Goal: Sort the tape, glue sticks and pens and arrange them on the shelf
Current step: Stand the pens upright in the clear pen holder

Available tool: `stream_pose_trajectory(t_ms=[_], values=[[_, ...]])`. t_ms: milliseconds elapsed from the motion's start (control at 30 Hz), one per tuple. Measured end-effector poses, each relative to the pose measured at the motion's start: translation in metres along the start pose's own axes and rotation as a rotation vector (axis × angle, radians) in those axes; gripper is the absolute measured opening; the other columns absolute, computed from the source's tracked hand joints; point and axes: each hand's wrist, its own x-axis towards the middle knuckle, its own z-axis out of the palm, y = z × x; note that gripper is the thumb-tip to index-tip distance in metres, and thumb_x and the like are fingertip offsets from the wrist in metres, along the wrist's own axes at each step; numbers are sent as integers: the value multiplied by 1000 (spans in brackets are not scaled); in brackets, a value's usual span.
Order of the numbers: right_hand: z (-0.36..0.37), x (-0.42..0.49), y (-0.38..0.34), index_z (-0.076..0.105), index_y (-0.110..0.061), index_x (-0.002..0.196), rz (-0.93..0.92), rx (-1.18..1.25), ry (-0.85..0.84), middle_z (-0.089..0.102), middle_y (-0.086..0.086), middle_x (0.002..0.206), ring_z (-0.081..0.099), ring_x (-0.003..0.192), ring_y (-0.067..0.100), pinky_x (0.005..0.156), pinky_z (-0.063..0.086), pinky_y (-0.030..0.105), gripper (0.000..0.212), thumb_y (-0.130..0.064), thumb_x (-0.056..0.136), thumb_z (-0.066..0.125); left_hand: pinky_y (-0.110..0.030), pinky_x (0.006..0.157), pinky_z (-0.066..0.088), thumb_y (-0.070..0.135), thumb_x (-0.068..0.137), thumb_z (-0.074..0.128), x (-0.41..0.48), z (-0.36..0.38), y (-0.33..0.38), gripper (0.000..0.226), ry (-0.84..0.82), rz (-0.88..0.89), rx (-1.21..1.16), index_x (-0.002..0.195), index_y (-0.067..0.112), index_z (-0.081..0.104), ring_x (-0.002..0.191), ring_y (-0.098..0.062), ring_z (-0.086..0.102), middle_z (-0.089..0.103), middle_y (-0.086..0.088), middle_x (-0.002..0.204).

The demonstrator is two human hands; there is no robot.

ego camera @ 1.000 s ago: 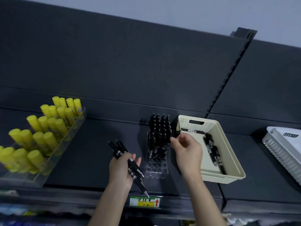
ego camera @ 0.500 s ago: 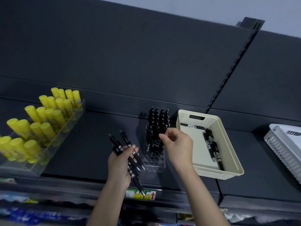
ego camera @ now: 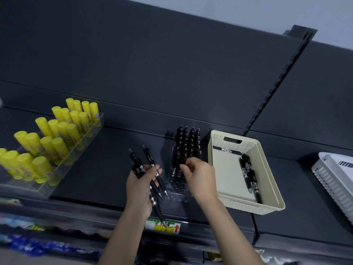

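Lower shelf contents are blurred; the white basket point(ego camera: 332, 178) is cut off at right. Right hand point(ego camera: 199, 176) fingers curl against the standing pens point(ego camera: 188, 142) in the clear holder point(ego camera: 177, 190); whether they pinch one cannot be told. Left hand point(ego camera: 140, 190) grips a bundle of pens point(ego camera: 150, 159), tips down, just left of the holder. Beige basket point(ego camera: 267, 173) holds loose pens point(ego camera: 248, 175). Tray point(ego camera: 47, 190) holds upright glue sticks point(ego camera: 63, 129).

The pens point(ego camera: 149, 159) in the left hand point(ego camera: 140, 188) are black with silver tips. Left of it, the glue sticks point(ego camera: 57, 138) are bright yellow. Right of the right hand point(ego camera: 200, 176), the basket point(ego camera: 267, 169) is cream, with fine holes as a pattern. Under the left hand, the label point(ego camera: 164, 225) is green and yellow with a red arrow.
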Motion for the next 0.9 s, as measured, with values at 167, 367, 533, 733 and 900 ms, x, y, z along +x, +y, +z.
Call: stream_pose_trajectory(t_ms=[167, 367, 533, 733, 900], values=[[-11, -10, 2, 70, -18, 89, 53, 67, 19, 69, -7, 75, 63, 67, 8, 66, 52, 27, 16, -30, 79, 74, -40, 78, 55, 11, 79, 76, -7, 1, 2, 22, -140, 116, 160, 97, 8, 63, 93, -19, 71, 73, -7, 95], [-16, -12, -11, 69, -11, 88, 117, 563, -165, 70, 10, 82, 68, 80, 24, 78, 56, 46, 10, -17, 80, 74, -17, 73, 52, 5, 81, 70, -16, 10, -1, 20, -360, 326, 575, 98, 15, 63, 87, -10, 69, 72, 1, 93], [-23, -14, -7, 54, -18, 60, 98, 626, -8, 51, -2, 59, 48, 61, 16, 61, 44, 37, 27, -11, 81, 69, -19, 61, 53, 6, 86, 66, -16, 18, -8, 12, -226, 314, 542, 93, 13, 58, 71, -8, 67, 67, 2, 81], [-33, -3, 6, 65, -16, 76, 114, 415, 218, 59, -7, 62, 51, 61, 11, 64, 45, 29, 9, -18, 82, 71, -18, 44, 45, 18, 92, 63, 5, 0, -6, 14, 100, -93, 4, 87, 11, 53, 50, -7, 50, 53, 1, 63], [-25, -3, 4, 66, -21, 79, 32, 290, 170, 65, -10, 67, 59, 64, 10, 60, 42, 10, 8, -17, 83, 71, -25, 50, 54, -3, 89, 56, 9, 0, -5, 8, 148, -324, -254, 82, 1, 56, 63, -17, 60, 57, -13, 79]])
